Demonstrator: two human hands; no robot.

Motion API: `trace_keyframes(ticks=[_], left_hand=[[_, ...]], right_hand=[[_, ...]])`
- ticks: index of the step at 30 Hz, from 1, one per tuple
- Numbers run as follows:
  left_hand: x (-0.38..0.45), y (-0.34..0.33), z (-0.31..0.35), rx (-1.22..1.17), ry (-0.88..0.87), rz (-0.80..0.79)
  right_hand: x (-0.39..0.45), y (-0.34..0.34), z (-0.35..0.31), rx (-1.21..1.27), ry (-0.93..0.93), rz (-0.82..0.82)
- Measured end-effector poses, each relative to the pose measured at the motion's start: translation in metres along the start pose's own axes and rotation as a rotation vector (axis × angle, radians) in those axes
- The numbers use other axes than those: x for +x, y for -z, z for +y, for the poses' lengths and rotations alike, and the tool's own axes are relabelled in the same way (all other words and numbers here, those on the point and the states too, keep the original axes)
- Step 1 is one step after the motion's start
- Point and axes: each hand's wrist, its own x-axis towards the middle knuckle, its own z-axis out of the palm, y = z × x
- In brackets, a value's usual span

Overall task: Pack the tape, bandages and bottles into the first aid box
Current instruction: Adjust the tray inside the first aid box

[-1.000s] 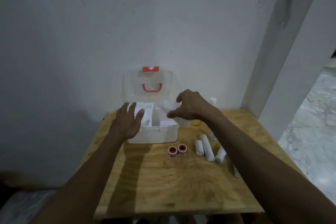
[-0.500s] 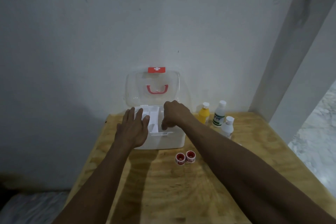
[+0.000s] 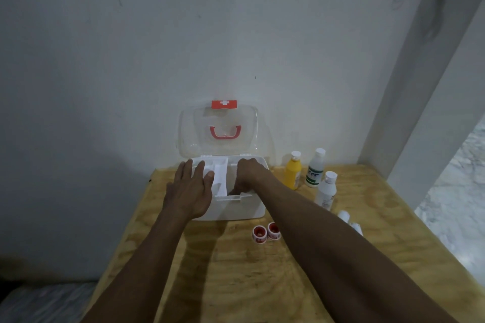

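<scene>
Head view. White first aid box (image 3: 237, 208) at the back of the wooden worktop (image 3: 236, 270), against the wall; clear lid (image 3: 223, 131) raised upright, red cross label at its top edge, red handle in its middle. White divided tray (image 3: 219, 178) seated in the box mouth. Three bottles upright just right of the box: a yellow bottle (image 3: 293, 172) nearest it, a white bottle with a green label (image 3: 315, 169) beside that, a plain white bottle (image 3: 326, 190) a little nearer the camera. Two tape rolls (image 3: 266, 231) with red cores side by side on the worktop just in front of the box, touching or nearly so. White bandage rolls (image 3: 350, 221) further right, mostly hidden behind the right forearm.

Left hand (image 3: 190, 190) flat, palm down, fingers straight and spread, resting on the left part of the box and tray: grip open, holding nothing. Right hand (image 3: 248, 174) reaching into the right part of the box, knuckles up, fingers curled downward at the tray's front edge; fingertips hidden, so cannot tell whether the grip holds anything. Both forearms stretched forward from the bottom of the picture, the right one crossing in front of the bandage rolls.

Grey-white wall (image 3: 183, 47) behind, a white pillar (image 3: 433, 86) at right, marbled floor (image 3: 456, 191) beyond the worktop's right edge.
</scene>
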Motion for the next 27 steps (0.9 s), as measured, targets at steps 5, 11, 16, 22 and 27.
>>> trace_keyframes(ticks=[5, 11, 16, 22, 27], left_hand=[[0.002, -0.002, -0.002, 0.012, 0.001, 0.001], [0.003, -0.003, -0.003, 0.014, -0.006, 0.004], [0.002, -0.002, -0.003, 0.018, -0.012, -0.004], [0.004, -0.003, -0.003, 0.029, -0.009, -0.024], [0.005, -0.004, -0.004, 0.035, -0.015, -0.019]], right_hand=[[0.003, -0.008, -0.003, 0.031, 0.014, 0.025], [0.002, -0.011, -0.001, 0.038, 0.014, 0.083], [0.003, -0.010, 0.000, 0.039, 0.009, 0.071], [0.004, -0.012, -0.001, 0.051, 0.028, 0.074], [0.004, -0.006, 0.000, 0.003, -0.006, 0.060]])
